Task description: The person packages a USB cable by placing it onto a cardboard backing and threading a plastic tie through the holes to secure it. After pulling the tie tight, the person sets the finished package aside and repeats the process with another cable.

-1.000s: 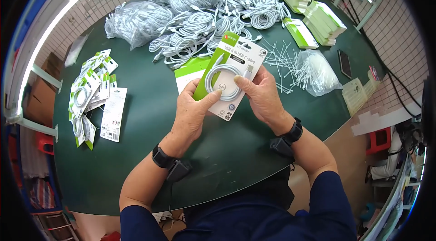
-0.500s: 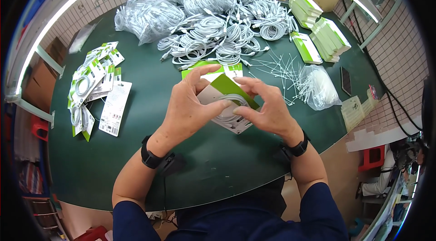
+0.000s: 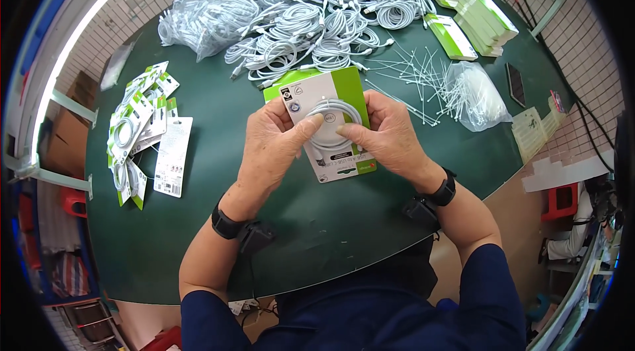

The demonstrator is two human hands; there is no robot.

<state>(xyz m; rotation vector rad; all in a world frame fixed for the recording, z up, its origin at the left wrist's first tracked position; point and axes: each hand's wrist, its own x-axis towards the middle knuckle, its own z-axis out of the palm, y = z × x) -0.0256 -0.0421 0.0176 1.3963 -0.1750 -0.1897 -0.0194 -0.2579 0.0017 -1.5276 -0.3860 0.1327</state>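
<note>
Between my two hands is a white and green cable card (image 3: pixel 305 94) with a coiled white cable (image 3: pixel 355 111) lying on its front. My left hand (image 3: pixel 268 146) grips the card's left edge, its thumb pressed on the coil. From the right side my right hand (image 3: pixel 397 136) pinches the card, thumb also on the coil. The fingers behind the card are hidden. Just beyond it, more green card (image 3: pixel 281 80) lies on the table, partly covered by the held one.
Coiled white cables (image 3: pixel 291 27) and bagged cables (image 3: pixel 208 23) heap at the back. Finished-looking carded cables (image 3: pixel 132 129) pile at left. Stacked green-white cards (image 3: pixel 486 23), loose white cable ties (image 3: pixel 413 76), a bag of ties (image 3: pixel 473 99) and a phone (image 3: pixel 515 84) lie at right on the green table (image 3: pixel 317 232).
The card has turned from a tilted, diagonal position to nearly upright, its printed front now facing me. Both hands have shifted to its sides, thumbs still on the coil.
</note>
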